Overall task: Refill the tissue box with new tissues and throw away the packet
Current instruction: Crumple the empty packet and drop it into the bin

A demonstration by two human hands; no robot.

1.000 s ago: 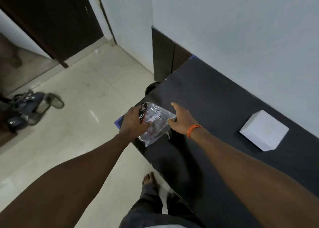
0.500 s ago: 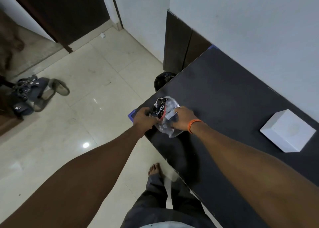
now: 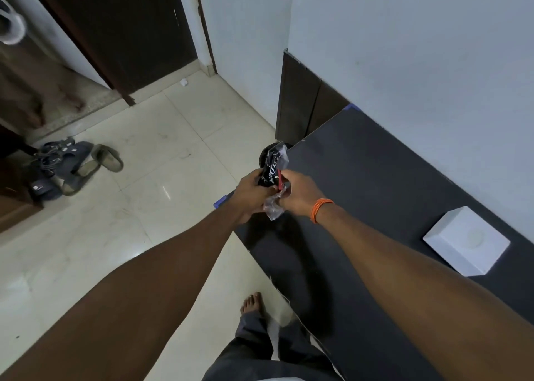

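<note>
The clear plastic tissue packet (image 3: 273,172), with a black and red label, is crumpled between both my hands above the table's left corner. My left hand (image 3: 249,193) grips its left side and my right hand (image 3: 297,196), with an orange band on the wrist, grips its right side. The white tissue box (image 3: 465,240) stands on the black table (image 3: 375,184) at the right, well apart from my hands. A black bin (image 3: 265,156) on the floor shows just beyond the packet, mostly hidden by it.
A dark cabinet (image 3: 300,112) stands against the wall behind the table. Sandals and slippers (image 3: 69,167) lie on the cream tile floor at the left near a dark door (image 3: 121,34). My bare foot (image 3: 252,302) is by the table's edge.
Both hands have squeezed the flat packet into a narrow crumpled bundle and lifted it off the table towards the bin. The view has shifted so the tissue box sits further right.
</note>
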